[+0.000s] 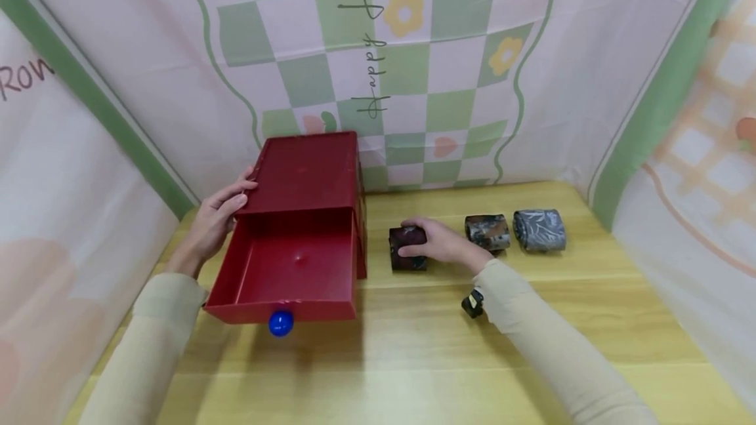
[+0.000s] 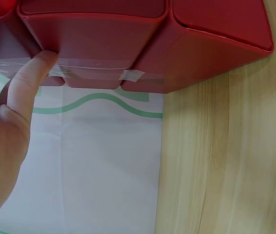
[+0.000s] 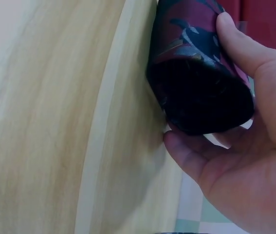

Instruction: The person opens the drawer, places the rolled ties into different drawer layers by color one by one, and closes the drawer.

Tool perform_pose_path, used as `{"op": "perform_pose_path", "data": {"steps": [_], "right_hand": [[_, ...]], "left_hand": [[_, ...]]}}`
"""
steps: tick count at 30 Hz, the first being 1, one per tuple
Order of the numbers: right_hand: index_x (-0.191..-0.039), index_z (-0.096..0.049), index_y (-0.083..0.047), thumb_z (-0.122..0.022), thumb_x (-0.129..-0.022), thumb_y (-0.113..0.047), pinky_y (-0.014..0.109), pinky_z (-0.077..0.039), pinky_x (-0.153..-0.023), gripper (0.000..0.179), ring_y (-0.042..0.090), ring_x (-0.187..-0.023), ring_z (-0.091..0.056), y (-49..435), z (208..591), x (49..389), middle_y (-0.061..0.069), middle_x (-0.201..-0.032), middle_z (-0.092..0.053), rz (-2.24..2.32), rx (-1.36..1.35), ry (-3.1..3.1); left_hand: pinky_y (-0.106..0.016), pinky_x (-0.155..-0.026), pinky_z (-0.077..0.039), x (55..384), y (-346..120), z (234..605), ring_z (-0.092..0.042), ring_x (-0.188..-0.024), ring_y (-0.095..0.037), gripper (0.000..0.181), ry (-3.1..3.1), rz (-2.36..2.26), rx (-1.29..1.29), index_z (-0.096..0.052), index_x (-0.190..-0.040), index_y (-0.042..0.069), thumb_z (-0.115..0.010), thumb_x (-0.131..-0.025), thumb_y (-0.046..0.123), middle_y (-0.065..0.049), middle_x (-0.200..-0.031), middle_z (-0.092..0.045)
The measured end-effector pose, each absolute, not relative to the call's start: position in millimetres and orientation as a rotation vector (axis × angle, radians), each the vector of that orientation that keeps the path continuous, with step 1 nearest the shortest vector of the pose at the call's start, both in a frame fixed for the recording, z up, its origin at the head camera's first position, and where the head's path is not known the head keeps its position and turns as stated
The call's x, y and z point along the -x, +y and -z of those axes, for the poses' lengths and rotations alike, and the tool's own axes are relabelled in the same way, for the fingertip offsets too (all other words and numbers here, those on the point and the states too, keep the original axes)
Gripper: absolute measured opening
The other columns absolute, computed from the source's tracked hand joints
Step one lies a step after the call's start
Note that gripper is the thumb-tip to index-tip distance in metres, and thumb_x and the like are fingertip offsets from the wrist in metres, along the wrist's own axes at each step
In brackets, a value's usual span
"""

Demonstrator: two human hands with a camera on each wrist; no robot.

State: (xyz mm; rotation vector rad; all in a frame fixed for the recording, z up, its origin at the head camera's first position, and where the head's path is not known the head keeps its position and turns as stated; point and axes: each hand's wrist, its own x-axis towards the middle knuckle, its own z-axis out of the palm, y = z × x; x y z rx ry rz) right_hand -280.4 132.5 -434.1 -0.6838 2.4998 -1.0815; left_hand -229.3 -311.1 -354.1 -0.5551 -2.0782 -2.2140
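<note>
My left hand (image 1: 215,218) rests against the left side of a red drawer cabinet (image 1: 307,172). In the left wrist view its straight thumb (image 2: 28,80) touches the cabinet's stacked side. The cabinet's top drawer (image 1: 298,274), with a blue ball knob (image 1: 281,323), is pulled out and holds nothing visible. To the right of the cabinet, my right hand (image 1: 443,241) grips a dark red patterned cloth roll (image 1: 407,239), thumb on one side and fingers on the other. The right wrist view shows the roll's dark, hollow-looking end (image 3: 201,95), held close to the table.
Farther right lie a brown patterned cloth roll (image 1: 487,231) and a grey one with pale leaf lines (image 1: 539,229). A small black device (image 1: 472,303) sits at my right wrist. Printed fabric walls (image 1: 413,71) enclose the wooden table (image 1: 413,359) at the back and sides.
</note>
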Motion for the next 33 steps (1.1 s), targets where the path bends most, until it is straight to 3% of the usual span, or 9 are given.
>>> {"op": "perform_pose_path", "data": {"steps": [7,13,33], "right_hand": [[-0.15,-0.042,-0.004,-0.081,-0.088,-0.039,0.047,-0.053,-0.091,0.081,0.03,-0.11,-0.062,134.9,432.2,278.4,0.02,-0.131,-0.058,1.055,0.694,2.496],[-0.148,-0.042,-0.006,-0.085,-0.084,-0.037,0.047,-0.052,-0.091,0.083,0.028,-0.108,-0.063,135.9,430.9,278.0,0.018,-0.13,-0.058,1.049,0.704,2.485],[-0.143,-0.05,-0.011,-0.09,-0.078,-0.035,0.049,-0.049,-0.098,0.079,0.028,-0.114,-0.061,128.8,430.7,279.0,0.013,-0.13,-0.06,1.004,0.84,2.517]], "left_hand": [[-0.016,-0.054,-0.048,232.6,-309.3,355.4,-0.046,-0.132,-0.003,0.028,-2.066,2.224,0.578,-0.073,-0.125,0.017,-0.052,-0.107,0.013,-0.011,-0.168,-0.016],[-0.015,-0.05,-0.043,233.3,-308.7,356.1,-0.047,-0.13,-0.003,0.027,-2.063,2.207,0.578,-0.073,-0.124,0.018,-0.052,-0.107,0.013,-0.008,-0.168,-0.02],[-0.016,-0.053,-0.046,228.9,-311.5,355.4,-0.052,-0.125,-0.003,0.028,-2.054,2.228,0.569,-0.073,-0.125,0.018,-0.052,-0.107,0.013,-0.006,-0.168,-0.02]]}}
